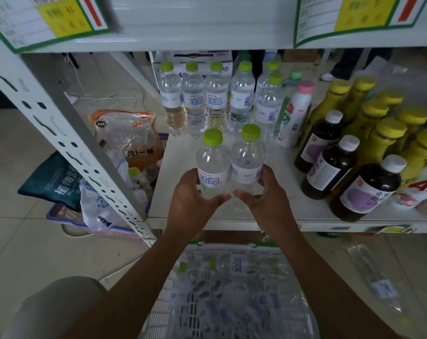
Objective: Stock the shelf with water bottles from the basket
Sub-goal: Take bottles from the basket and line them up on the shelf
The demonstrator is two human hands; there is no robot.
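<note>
Left hand [191, 199] grips one bottle [213, 165], right hand [268, 199] another [248, 157]; paired upright on shelf [293, 182], extending rows.

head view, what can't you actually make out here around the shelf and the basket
All in the head view:
- Basket: how many bottles it holds; its mesh wall and blur hide them, and the bottom edge cuts it off.
- Two held water bottles: whether their bases touch the shelf; the left hand and right hand cover them.
- Price tags above: print blurred, cut by the top edge.
- Back row of water bottles: depth hidden by front ones.
</note>
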